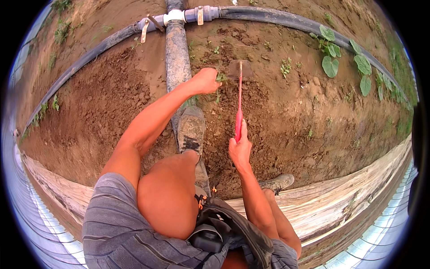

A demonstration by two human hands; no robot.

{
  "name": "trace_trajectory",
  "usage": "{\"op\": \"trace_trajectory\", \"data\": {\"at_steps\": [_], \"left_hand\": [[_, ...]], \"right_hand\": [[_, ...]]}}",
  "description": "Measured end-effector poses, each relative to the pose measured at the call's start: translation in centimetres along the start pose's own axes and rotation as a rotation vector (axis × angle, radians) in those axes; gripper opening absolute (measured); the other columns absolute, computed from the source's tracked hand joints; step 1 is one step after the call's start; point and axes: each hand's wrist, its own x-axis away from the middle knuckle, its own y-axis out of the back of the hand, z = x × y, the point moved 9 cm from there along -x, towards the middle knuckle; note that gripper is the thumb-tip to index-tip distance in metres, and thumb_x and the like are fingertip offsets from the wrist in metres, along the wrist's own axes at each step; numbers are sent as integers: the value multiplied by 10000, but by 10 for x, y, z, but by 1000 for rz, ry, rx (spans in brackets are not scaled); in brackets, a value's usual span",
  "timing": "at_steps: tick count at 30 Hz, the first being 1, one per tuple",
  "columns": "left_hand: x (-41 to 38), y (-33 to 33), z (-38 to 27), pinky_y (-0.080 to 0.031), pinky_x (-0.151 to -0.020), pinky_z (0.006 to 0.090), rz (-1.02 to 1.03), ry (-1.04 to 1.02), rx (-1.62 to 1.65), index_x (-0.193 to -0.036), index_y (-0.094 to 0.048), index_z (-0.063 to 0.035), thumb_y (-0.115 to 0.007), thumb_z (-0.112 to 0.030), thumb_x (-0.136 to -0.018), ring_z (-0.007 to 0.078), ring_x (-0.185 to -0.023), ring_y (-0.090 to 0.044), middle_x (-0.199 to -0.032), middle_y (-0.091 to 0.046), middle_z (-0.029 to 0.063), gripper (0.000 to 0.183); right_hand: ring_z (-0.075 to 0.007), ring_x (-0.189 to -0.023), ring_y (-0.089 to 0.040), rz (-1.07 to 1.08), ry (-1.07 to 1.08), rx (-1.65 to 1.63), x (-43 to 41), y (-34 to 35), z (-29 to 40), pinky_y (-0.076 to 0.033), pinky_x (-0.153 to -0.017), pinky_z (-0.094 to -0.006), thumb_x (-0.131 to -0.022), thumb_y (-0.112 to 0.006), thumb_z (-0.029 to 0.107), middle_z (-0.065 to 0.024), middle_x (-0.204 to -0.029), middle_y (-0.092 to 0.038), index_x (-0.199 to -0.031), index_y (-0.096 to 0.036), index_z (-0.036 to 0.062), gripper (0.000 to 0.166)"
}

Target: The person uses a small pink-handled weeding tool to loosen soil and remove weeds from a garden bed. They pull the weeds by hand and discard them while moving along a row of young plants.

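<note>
My right hand (240, 149) grips the red handle of a hand hoe (239, 124), its forefinger stretched along the handle. The hoe's flat metal blade (247, 69) rests at the soil ahead of me. Beside the blade, to its left, my left hand (205, 81) is closed around a small tuft of green weeds (221, 78). More green leaves (192, 101) show beneath that wrist, near the toe of my muddy shoe (191, 129). Loose, crumbly brown soil (225, 134) lies between the shoe and the hoe.
A thick grey pipe (178, 50) runs away from me to a white fitting (175, 16) with lever valves (200, 16). Black hoses (268, 16) branch to both sides. Leafy plants (330, 64) grow along the right hose. Pale plastic sheeting (322, 205) lies along the near edge.
</note>
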Motion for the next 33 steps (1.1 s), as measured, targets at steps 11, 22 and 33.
{"op": "trace_trajectory", "data": {"at_steps": [11, 22, 33], "left_hand": [[20, 27, 49, -523, -741, 454, -170, 112, 151, -887, -675, 65, -774, -373, -749, 347, -769, -673, -796, -680, 242, 470], [41, 36, 100, -529, -848, 414, -223, 293, 333, -1100, -666, 113, -841, -335, -756, 301, -925, -698, -979, -720, 237, 591], [14, 73, 52, -525, -901, 406, -521, 44, 306, -1304, -649, -75, -804, -199, -777, 337, -1080, -678, -1153, -707, 174, 563]], "right_hand": [[-454, -928, -686, -42, 177, 95, -108, -7, 69, -537, -801, -510, -873, -624, 38, -275, -1063, -686, -1598, -290, 194, 813], [-397, -827, -696, 10, 155, 60, -94, -15, 47, -540, -761, -440, -878, -589, 30, -266, -1012, -699, -1611, -288, 219, 814], [-378, -775, -687, 47, 103, -44, -27, -11, 73, -537, -723, -413, -856, -582, 18, -258, -979, -687, -1608, -291, 164, 819]]}}
